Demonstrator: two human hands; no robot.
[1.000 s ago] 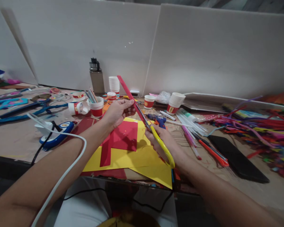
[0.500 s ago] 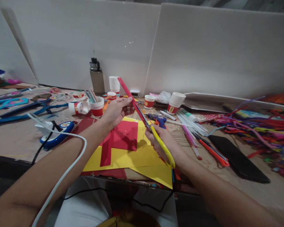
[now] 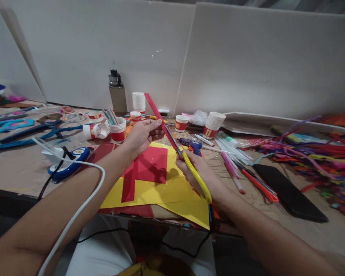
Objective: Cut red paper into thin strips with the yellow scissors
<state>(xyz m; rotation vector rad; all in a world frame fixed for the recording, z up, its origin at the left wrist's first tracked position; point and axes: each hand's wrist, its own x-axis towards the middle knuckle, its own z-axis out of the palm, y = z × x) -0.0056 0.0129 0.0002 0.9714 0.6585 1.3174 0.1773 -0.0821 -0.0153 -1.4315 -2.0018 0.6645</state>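
Observation:
My left hand point(image 3: 145, 136) pinches a narrow red paper strip point(image 3: 153, 106) between thumb and fingers, holding it slanted above the table. My right hand point(image 3: 197, 172) is closed round the yellow handles of a pair of scissors point(image 3: 194, 168). The scissor blades point up and left and lie along the lower part of the strip; whether they are parted is hard to see. Below my hands, a red paper sheet point(image 3: 153, 165) and another red strip point(image 3: 128, 186) rest on yellow paper point(image 3: 166, 195).
Paper cups point(image 3: 117, 130) with pencils stand behind my left hand, with a stacked set point(image 3: 214, 124) further right. A glue gun point(image 3: 194, 145), a red utility knife point(image 3: 260, 186), a black phone point(image 3: 289, 191) and pipe cleaners point(image 3: 319, 161) lie rightward. A white cable point(image 3: 86, 203) crosses my left forearm.
Very little differs. The red strip's upper end has shifted slightly to the right, and both hands keep their hold in nearly the same place.

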